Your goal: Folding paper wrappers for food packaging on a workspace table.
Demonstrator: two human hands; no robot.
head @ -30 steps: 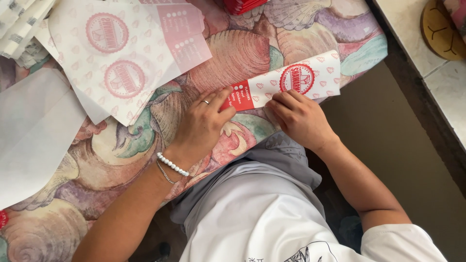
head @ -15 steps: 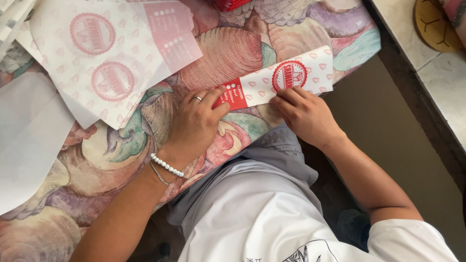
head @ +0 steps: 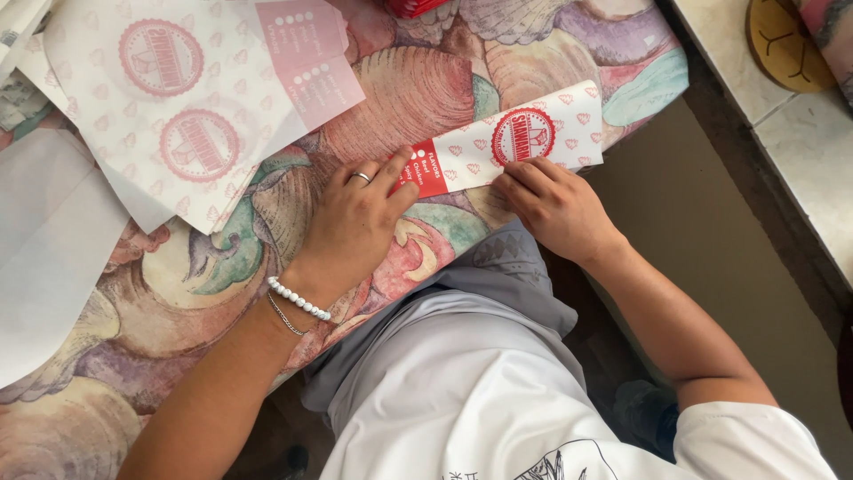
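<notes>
Carefully, the left hand (head: 355, 222) and right hand (head: 555, 204) — fingers flat, gripping nothing — should press the folded paper wrapper (head: 506, 142) evenly against the shell-patterned tablecloth (head: 418, 98), beside the stack of printed sheets (head: 191, 107).

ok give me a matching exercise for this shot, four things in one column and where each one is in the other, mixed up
Things:
1. left hand
2. right hand
3. stack of flat printed paper sheets
4. white bead bracelet

Places:
A. top left of the patterned cloth, untouched
B. on the red end of the folded paper sleeve
C. around the left wrist
D. on the lower edge of the sleeve's white end

Pairs: 1-B, 2-D, 3-A, 4-C
</notes>
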